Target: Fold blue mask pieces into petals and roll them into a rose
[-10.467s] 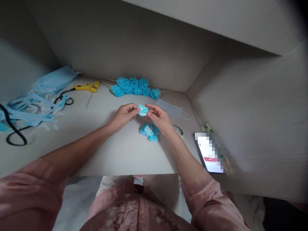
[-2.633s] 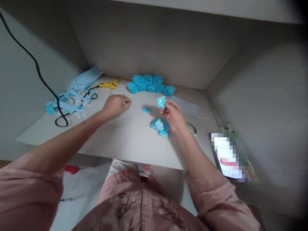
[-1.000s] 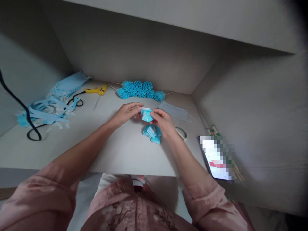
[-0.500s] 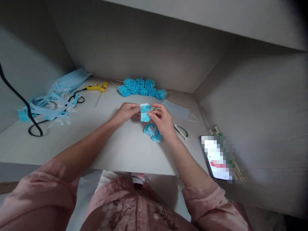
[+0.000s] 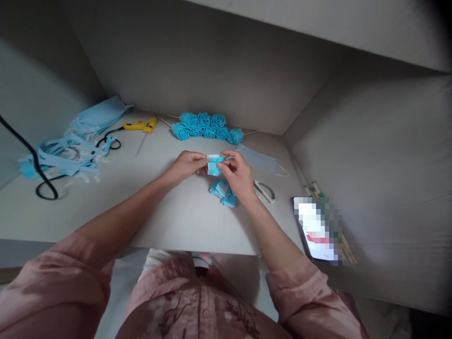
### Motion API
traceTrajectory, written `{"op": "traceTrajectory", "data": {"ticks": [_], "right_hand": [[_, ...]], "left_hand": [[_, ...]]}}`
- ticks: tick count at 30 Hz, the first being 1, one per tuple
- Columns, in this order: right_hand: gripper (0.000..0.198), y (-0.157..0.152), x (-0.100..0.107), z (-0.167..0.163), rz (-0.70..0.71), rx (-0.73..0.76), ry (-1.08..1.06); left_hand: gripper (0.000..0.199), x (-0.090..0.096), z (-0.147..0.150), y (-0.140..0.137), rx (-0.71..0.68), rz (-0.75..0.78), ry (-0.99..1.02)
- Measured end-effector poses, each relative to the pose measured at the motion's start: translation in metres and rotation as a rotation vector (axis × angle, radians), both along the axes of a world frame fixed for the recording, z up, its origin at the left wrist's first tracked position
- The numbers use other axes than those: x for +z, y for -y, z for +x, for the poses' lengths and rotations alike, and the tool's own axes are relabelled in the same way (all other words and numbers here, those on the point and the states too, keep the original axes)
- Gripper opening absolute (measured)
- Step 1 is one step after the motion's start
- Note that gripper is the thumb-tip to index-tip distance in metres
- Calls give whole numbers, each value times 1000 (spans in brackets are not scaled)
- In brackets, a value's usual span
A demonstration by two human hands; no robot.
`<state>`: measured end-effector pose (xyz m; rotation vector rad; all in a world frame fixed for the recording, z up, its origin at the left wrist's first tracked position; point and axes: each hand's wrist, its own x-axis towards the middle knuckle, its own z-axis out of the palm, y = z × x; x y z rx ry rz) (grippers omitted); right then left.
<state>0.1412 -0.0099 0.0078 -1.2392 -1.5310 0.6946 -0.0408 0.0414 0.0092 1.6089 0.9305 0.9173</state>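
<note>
Barely anything's shifted from half a second back, both hands stay bunched over the tabletop [image 5: 169, 212]. Far left there's a pile of cut strips [image 5: 63, 153] and a glue gun [image 5: 138, 125]. Left hand [image 5: 187, 165] and right hand [image 5: 236, 172] pinch a small blue fabric piece [image 5: 213, 165] between fingertips, mid-tabletop. Looks light, floppy stuff, so probably best gripped at its folded edges. Spare pieces [image 5: 222, 190] sit just below.

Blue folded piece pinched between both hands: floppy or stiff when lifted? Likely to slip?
Probably floppy: the folded blue piece looks like thin mask fabric, like the grey face mask behind it. Likely very light; the left hand and right hand hold it by fingertips alone. Folds may spring open if released.
</note>
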Motion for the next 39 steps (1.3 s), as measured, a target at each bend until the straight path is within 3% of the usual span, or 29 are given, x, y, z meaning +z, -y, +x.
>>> {"op": "traceTrajectory", "data": {"ticks": [18, 33, 39], "right_hand": [[31, 0, 1, 1, 10, -9, 37], [32, 0, 0, 1, 11, -14, 23], [31, 0, 3, 1, 8, -19, 41]], "left_hand": [[26, 0, 1, 2, -25, -68, 28], [33, 6, 1, 7, -69, -137, 93], [38, 2, -1, 4, -89, -86, 42]]}}
